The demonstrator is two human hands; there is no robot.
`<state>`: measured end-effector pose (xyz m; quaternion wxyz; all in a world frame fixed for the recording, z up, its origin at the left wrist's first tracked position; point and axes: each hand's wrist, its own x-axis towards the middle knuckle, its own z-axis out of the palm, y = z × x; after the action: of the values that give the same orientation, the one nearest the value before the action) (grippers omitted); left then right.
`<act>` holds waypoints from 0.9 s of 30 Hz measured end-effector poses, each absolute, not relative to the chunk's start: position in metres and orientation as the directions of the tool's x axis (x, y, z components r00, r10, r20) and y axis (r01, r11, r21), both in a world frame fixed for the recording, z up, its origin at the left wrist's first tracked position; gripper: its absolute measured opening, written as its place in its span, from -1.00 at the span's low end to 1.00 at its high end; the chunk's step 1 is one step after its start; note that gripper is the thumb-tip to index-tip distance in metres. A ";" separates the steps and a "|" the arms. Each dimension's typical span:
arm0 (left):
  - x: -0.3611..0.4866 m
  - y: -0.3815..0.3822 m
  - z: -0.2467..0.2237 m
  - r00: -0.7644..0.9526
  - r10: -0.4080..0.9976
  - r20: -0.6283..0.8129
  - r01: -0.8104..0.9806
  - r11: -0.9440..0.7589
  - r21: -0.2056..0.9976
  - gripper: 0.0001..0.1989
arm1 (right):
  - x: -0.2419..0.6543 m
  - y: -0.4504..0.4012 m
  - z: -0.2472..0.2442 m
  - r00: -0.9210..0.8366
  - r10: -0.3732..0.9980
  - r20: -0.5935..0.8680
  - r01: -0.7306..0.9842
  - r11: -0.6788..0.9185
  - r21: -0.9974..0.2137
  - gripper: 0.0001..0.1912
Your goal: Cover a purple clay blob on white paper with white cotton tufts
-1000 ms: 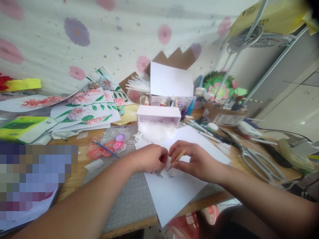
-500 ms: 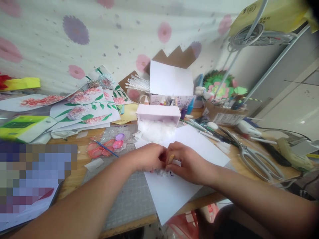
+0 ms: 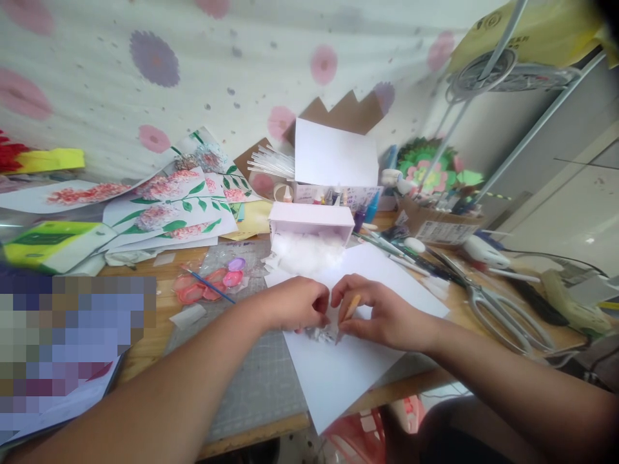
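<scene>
My left hand [image 3: 297, 304] and my right hand [image 3: 377, 312] meet over a white paper sheet [image 3: 338, 374] on the desk. Between the fingertips is a small crumpled white tissue piece [image 3: 323, 332], pinched by my left hand. In my right hand lies a thin wooden stick [image 3: 351, 307], its tip pressed down into the tissue. Just beyond the hands, a pale pink box [image 3: 312, 221] lies on its side with white fluffy tissue [image 3: 302, 254] spilling out.
Red paint palette [image 3: 203, 289] with a blue brush [image 3: 209, 287] lies to the left. Flower paintings [image 3: 164, 209] and a green tissue pack [image 3: 53, 243] lie behind. Big scissors [image 3: 503, 316], a glue gun [image 3: 483, 250] and pens lie to the right. A grey cutting mat [image 3: 256, 380] reaches the desk's front edge.
My right hand closed in against the left, then drew slightly apart again; the stick's tilt shifted. The tissue piece stays between the fingertips.
</scene>
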<state>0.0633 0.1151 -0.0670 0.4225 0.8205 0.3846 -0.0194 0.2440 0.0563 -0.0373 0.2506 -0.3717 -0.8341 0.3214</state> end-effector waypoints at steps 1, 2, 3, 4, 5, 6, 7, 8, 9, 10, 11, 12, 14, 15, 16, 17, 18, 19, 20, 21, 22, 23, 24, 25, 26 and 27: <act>0.064 0.115 -0.067 0.705 0.612 -0.360 0.648 -0.348 0.678 -0.82 | 0.243 0.057 -0.038 -0.596 0.781 0.188 0.456 0.522 -0.721 -0.92; 0.064 0.115 -0.067 0.705 0.608 -0.366 0.649 -0.344 0.679 -0.81 | 0.243 0.057 -0.040 -0.590 0.783 0.197 0.452 0.522 -0.723 -0.93; 0.063 0.115 -0.067 0.706 0.603 -0.372 0.649 -0.340 0.680 -0.80 | 0.242 0.058 -0.041 -0.580 0.788 0.207 0.447 0.521 -0.727 -0.93; 0.063 0.116 -0.065 0.710 0.597 -0.374 0.647 -0.343 0.681 -0.80 | 0.241 0.059 -0.043 -0.569 0.793 0.218 0.441 0.518 -0.733 -0.93; 0.062 0.116 -0.064 0.722 0.587 -0.367 0.639 -0.360 0.680 -0.81 | 0.241 0.060 -0.045 -0.556 0.799 0.229 0.436 0.515 -0.738 -0.92; 0.060 0.116 -0.061 0.742 0.571 -0.351 0.622 -0.392 0.678 -0.82 | 0.240 0.061 -0.046 -0.544 0.805 0.237 0.433 0.512 -0.742 -0.92; 0.058 0.117 -0.058 0.769 0.547 -0.331 0.598 -0.433 0.675 -0.83 | 0.240 0.062 -0.047 -0.534 0.810 0.241 0.434 0.507 -0.745 -0.91; 0.057 0.117 -0.055 0.796 0.519 -0.312 0.571 -0.471 0.672 -0.83 | 0.240 0.063 -0.048 -0.527 0.815 0.240 0.434 0.501 -0.748 -0.91; 0.055 0.118 -0.052 0.816 0.493 -0.302 0.550 -0.502 0.668 -0.81 | 0.239 0.064 -0.049 -0.522 0.820 0.237 0.434 0.494 -0.754 -0.91; 0.054 0.118 -0.050 0.827 0.475 -0.300 0.539 -0.519 0.664 -0.77 | 0.239 0.065 -0.049 -0.517 0.825 0.230 0.434 0.484 -0.760 -0.90; 0.053 0.118 -0.048 0.828 0.471 -0.304 0.539 -0.524 0.659 -0.71 | 0.239 0.065 -0.049 -0.512 0.830 0.224 0.434 0.474 -0.766 -0.90; 0.053 0.117 -0.047 0.823 0.478 -0.308 0.549 -0.526 0.650 -0.65 | 0.239 0.066 -0.050 -0.507 0.834 0.217 0.433 0.464 -0.772 -0.90; 0.055 0.116 -0.049 0.805 0.514 -0.296 0.571 -0.539 0.619 -0.56 | 0.239 0.067 -0.050 -0.499 0.842 0.202 0.427 0.443 -0.788 -0.90; 0.056 0.116 -0.051 0.797 0.533 -0.286 0.581 -0.544 0.605 -0.56 | 0.239 0.067 -0.050 -0.498 0.846 0.193 0.417 0.428 -0.802 -0.90; 0.058 0.115 -0.053 0.787 0.551 -0.277 0.591 -0.546 0.593 -0.57 | 0.240 0.068 -0.050 -0.492 0.851 0.184 0.398 0.408 -0.822 -0.91; 0.059 0.115 -0.056 0.776 0.569 -0.270 0.603 -0.545 0.583 -0.60 | 0.242 0.070 -0.050 -0.478 0.860 0.179 0.368 0.381 -0.848 -0.92; 0.061 0.114 -0.058 0.767 0.584 -0.267 0.613 -0.541 0.576 -0.64 | 0.244 0.072 -0.051 -0.446 0.876 0.183 0.326 0.349 -0.879 -0.93; 0.061 0.114 -0.060 0.759 0.595 -0.265 0.620 -0.535 0.575 -0.67 | 0.247 0.075 -0.051 -0.394 0.898 0.195 0.275 0.318 -0.907 -0.92; 0.061 0.114 -0.062 0.755 0.601 -0.264 0.622 -0.528 0.577 -0.71 | 0.250 0.080 -0.052 -0.319 0.923 0.215 0.224 0.293 -0.929 -0.90; 0.061 0.114 -0.063 0.754 0.604 -0.260 0.621 -0.523 0.584 -0.73 | 0.254 0.084 -0.053 -0.225 0.946 0.233 0.185 0.276 -0.943 -0.88; 0.061 0.115 -0.063 0.755 0.603 -0.258 0.616 -0.515 0.596 -0.75 | 0.258 0.090 -0.055 -0.120 0.963 0.243 0.168 0.261 -0.951 -0.86; 0.060 0.115 -0.064 0.756 0.600 -0.262 0.611 -0.503 0.612 -0.76 | 0.261 0.095 -0.057 -0.021 0.970 0.244 0.174 0.244 -0.954 -0.85; 0.059 0.115 -0.064 0.755 0.596 -0.272 0.609 -0.484 0.628 -0.76 | 0.264 0.100 -0.059 0.062 0.969 0.237 0.195 0.222 -0.956 -0.85; 0.058 0.116 -0.064 0.753 0.592 -0.289 0.609 -0.460 0.646 -0.76 | 0.266 0.105 -0.061 0.123 0.966 0.227 0.217 0.197 -0.956 -0.86; 0.058 0.116 -0.064 0.750 0.585 -0.308 0.611 -0.434 0.663 -0.76 | 0.267 0.109 -0.063 0.163 0.963 0.213 0.231 0.172 -0.958 -0.87; 0.057 0.116 -0.064 0.747 0.580 -0.326 0.612 -0.407 0.678 -0.76 | 0.267 0.112 -0.065 0.181 0.963 0.201 0.233 0.157 -0.960 -0.87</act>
<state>0.0573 0.1163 -0.0644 0.4126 0.8386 0.3552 -0.0195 0.2673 0.1120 -0.0651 0.5342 -0.5525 -0.5412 0.3413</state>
